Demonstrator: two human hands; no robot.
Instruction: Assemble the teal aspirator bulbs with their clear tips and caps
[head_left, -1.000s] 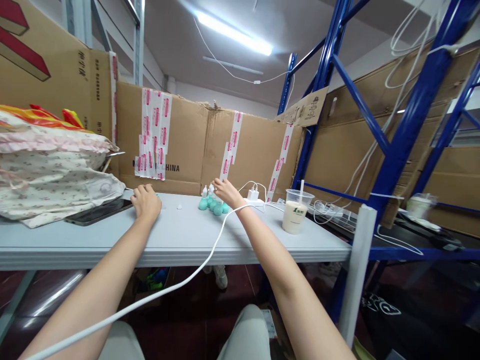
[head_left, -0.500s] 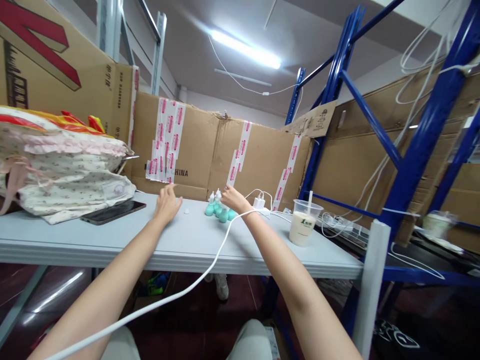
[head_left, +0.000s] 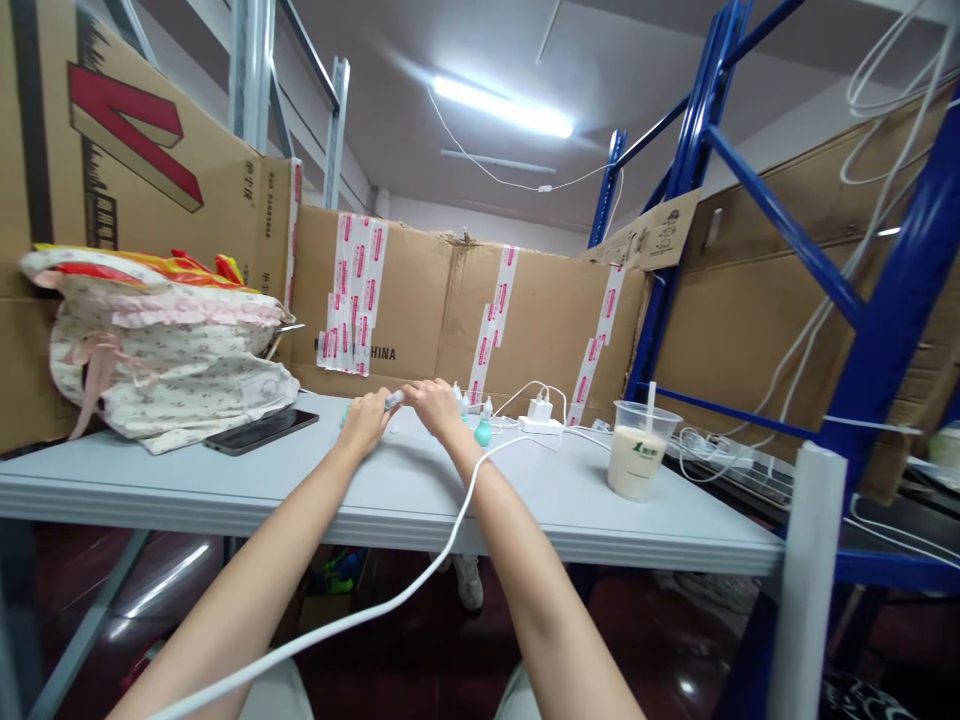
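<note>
My left hand [head_left: 364, 424] is closed around a small teal squeeze bulb [head_left: 345, 413]; a bit of its teal body shows at the left of the fingers. Its whitish nozzle [head_left: 394, 399] points right, toward my other hand. My right hand [head_left: 433, 405] is closed, with its fingertips at the nozzle's end; what exactly they pinch is hidden. Just beyond the right wrist, another teal squeeze bulb [head_left: 482, 433] stands upright on the table with its pale nozzle up. More pale nozzles [head_left: 465, 404] show behind the right hand, their lower parts covered.
A white cable [head_left: 420, 578] crosses in front of my arms above the grey table [head_left: 525, 510]. On the right stand a drink cup with a straw [head_left: 637, 460] and a power strip with a charger [head_left: 540, 418]. A phone [head_left: 261, 431] and floral bag [head_left: 180, 380] lie left. Cardboard [head_left: 420, 300] walls the back.
My right hand has brought a teal squeeze bulb leftward from the group. My left hand, earlier empty above the table, now grips it, and both hands meet. The camera view has shifted left.
</note>
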